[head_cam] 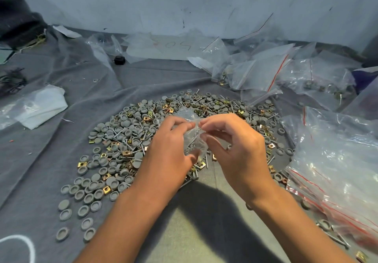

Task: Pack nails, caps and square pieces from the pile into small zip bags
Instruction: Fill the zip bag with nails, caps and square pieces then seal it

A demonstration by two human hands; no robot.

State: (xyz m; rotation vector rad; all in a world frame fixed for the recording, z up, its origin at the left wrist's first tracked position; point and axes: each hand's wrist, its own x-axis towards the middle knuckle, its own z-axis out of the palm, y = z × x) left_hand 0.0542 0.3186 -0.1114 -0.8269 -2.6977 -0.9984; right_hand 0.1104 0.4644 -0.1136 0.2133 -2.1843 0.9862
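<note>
Both hands, left hand (169,146) and right hand (235,146), pinch a small zip bag (192,138) with nails inside, over the pile (131,140) mid-cloth. Some filled bags (319,82) sit toward the far right edge, but loads are left to pack

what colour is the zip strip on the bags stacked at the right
Red, on clear plastic zip bags; the head view shows it best.

I see a small clear zip bag (192,138) held up over the pile (126,140), crumpled, with nails visible inside. The pile spreads across the grey cloth: round grey caps (88,199), brass-coloured square pieces (106,189) and silver nails (195,173) mixed together.
</note>
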